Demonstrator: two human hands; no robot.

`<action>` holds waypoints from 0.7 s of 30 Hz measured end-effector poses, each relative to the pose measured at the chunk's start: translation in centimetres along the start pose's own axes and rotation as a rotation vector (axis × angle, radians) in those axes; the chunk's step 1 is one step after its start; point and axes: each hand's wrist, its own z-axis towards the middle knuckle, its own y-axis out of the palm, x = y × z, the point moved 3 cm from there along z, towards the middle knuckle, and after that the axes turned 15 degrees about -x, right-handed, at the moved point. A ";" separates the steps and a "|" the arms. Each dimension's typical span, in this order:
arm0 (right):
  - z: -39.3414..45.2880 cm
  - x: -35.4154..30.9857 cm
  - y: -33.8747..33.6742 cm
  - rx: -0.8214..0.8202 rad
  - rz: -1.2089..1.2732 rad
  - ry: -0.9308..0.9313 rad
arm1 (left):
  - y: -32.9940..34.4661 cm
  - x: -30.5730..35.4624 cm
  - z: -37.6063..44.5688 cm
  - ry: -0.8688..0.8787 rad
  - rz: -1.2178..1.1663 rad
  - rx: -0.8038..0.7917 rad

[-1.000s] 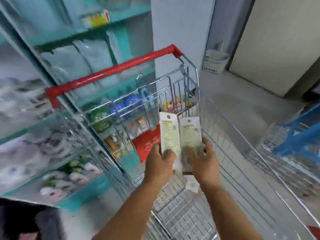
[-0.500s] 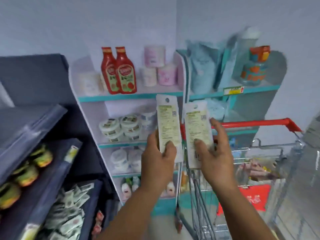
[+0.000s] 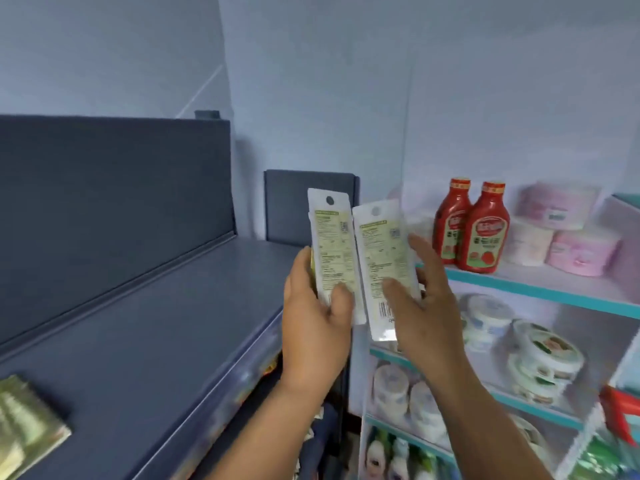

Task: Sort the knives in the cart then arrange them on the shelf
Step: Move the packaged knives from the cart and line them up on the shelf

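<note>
Two flat white knife packs stand upright side by side in front of me, their printed backs facing the camera. My left hand (image 3: 317, 327) grips the left pack (image 3: 330, 244) by its lower end, thumb across the front. My right hand (image 3: 420, 317) pinches the right pack (image 3: 382, 261) the same way, thumb on the label and fingers behind. The packs overlap slightly at their inner edges. A dark blue-grey shelf (image 3: 145, 334) stretches to the left of my hands, its top surface mostly bare. The cart's red handle (image 3: 620, 410) shows only at the right edge.
A white shelf unit with teal edges (image 3: 540, 289) stands to the right, holding two red ketchup bottles (image 3: 469, 226), pink rolls (image 3: 571, 244) and round tubs (image 3: 540, 355). A stack of green packets (image 3: 24, 431) lies on the dark shelf at the lower left.
My view has swung left from the cart to the shelves. Both hands have kept their hold on the two packs and carried them over toward the dark shelf.
</note>
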 end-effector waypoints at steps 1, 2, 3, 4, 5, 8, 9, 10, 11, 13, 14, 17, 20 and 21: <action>0.9 -0.3 1.3 -0.043 0.003 -0.016 | -1.2 -0.2 0.2 -0.008 0.017 0.034; 1.8 -0.5 2.5 -0.082 0.009 -0.039 | -2.3 -0.4 0.4 -0.014 0.040 0.068; 2.6 -0.7 3.7 -0.123 0.015 -0.058 | -3.4 -0.4 0.5 -0.017 0.066 0.098; 3.4 -0.8 4.9 -0.163 0.026 -0.069 | -4.5 -0.5 0.6 -0.017 0.092 0.126; 4.2 -0.7 6.1 -0.210 0.045 -0.075 | -5.5 -0.6 0.6 -0.025 0.120 0.153; 6.0 -0.1 10.3 -0.357 0.111 -0.068 | -8.7 -1.5 0.2 -0.137 0.218 0.265; 6.5 0.1 11.7 -0.406 0.119 -0.058 | -9.8 -1.8 -0.1 -0.190 0.248 0.309; 7.0 0.2 13.2 -0.459 0.124 -0.047 | -10.9 -2.2 -0.5 -0.243 0.276 0.350; 7.3 0.2 14.8 -0.520 0.130 -0.037 | -11.8 -2.5 -0.9 -0.295 0.304 0.386; 7.6 0.2 17.9 -0.647 0.129 -0.033 | -13.6 -3.0 -1.7 -0.407 0.366 0.450; 7.6 0.0 19.3 -0.706 0.121 -0.037 | -14.3 -3.3 -2.2 -0.461 0.394 0.481; 7.4 -0.2 23.1 -0.854 0.064 -0.033 | -16.3 -4.2 -3.5 -0.638 0.496 0.537; 6.8 0.1 26.1 -0.966 -0.055 -0.032 | -17.5 -5.2 -4.6 -0.827 0.611 0.501; 6.7 0.2 26.9 -0.994 -0.086 -0.033 | -17.8 -5.6 -4.9 -0.878 0.643 0.477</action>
